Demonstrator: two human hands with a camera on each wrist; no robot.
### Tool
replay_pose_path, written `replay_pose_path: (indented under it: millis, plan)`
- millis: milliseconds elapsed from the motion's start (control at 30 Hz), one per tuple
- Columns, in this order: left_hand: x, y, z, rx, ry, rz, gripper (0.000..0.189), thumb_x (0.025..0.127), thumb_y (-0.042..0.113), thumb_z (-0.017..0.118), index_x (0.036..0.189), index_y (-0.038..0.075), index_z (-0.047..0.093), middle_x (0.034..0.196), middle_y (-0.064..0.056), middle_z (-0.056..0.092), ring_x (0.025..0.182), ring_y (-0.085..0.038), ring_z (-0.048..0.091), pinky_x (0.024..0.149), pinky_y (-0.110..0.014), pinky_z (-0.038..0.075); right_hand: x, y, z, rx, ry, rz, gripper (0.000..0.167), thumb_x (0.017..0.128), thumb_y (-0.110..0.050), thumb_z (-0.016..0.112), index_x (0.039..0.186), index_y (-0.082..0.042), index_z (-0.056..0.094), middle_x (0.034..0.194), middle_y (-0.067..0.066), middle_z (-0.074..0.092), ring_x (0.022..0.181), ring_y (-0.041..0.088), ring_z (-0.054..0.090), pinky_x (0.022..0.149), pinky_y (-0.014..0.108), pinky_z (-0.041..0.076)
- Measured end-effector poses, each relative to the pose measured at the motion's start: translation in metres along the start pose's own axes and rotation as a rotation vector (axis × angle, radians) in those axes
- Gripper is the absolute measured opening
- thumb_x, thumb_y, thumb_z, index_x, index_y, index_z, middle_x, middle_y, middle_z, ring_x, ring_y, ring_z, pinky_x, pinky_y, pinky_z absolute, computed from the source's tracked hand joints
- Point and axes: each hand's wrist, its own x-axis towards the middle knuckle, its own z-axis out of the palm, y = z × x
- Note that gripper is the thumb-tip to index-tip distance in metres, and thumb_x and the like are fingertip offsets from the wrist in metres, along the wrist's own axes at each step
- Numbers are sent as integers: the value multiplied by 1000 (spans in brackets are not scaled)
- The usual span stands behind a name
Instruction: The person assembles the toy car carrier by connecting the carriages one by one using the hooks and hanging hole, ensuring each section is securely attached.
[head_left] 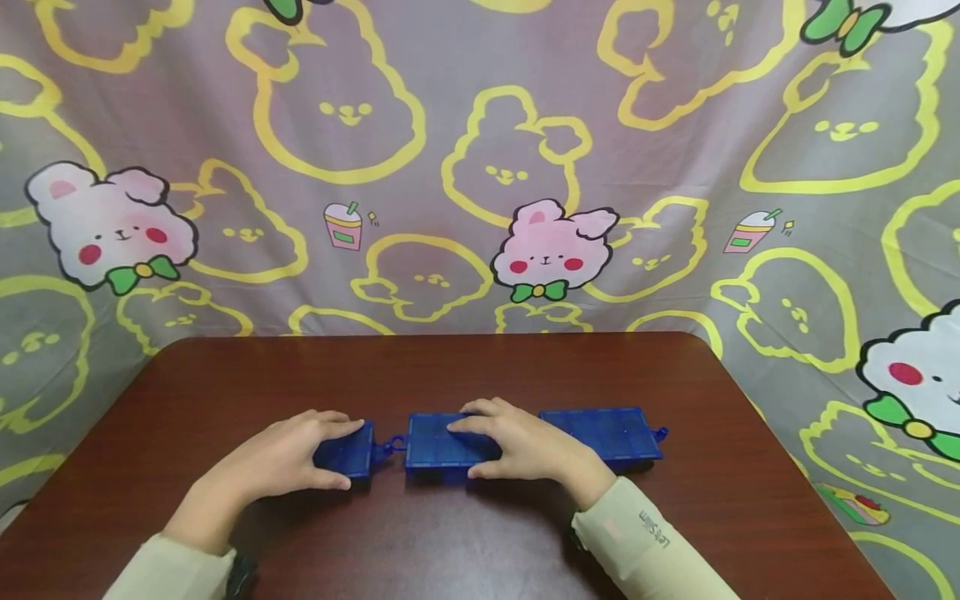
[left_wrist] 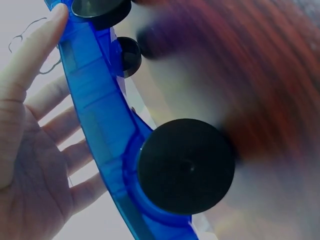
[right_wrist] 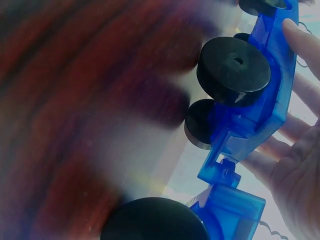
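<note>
Three translucent blue toy wagons with black wheels stand in a row on the brown table. Over the left wagon [head_left: 354, 450] lies my left hand [head_left: 288, 454], gripping it between thumb and fingers and hiding its left part. My right hand [head_left: 521, 442] holds the middle wagon [head_left: 438, 442] across its right end, thumb on the near side. A small blue ring [head_left: 398, 443] bridges the gap between these two; whether it is hooked cannot be told. Right of my right hand is the third wagon [head_left: 611, 433], untouched. In the right wrist view, a hinged coupling [right_wrist: 222, 172] joins two blue wagons.
The brown wooden table [head_left: 450, 542] has rounded far corners. Behind and around it hangs a patterned curtain [head_left: 420, 200] with yellow outlines and white bunnies. From the right wagon's far end sticks a small blue hook [head_left: 661, 434]. Several black wheels [left_wrist: 186, 166] show under the wagons.
</note>
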Motion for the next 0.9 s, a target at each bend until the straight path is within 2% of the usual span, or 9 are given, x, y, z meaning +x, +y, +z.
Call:
replay_pose_path:
  millis: [900]
  plan:
    - [5, 6, 3, 18, 22, 47, 78, 73, 53, 83, 136, 11, 62, 134, -17, 61, 118, -35, 61, 95, -55, 51, 3, 0, 2, -18, -4, -17, 59, 89, -41, 74, 143, -26, 55, 150, 5, 48, 133, 23, 49, 108, 43, 47]
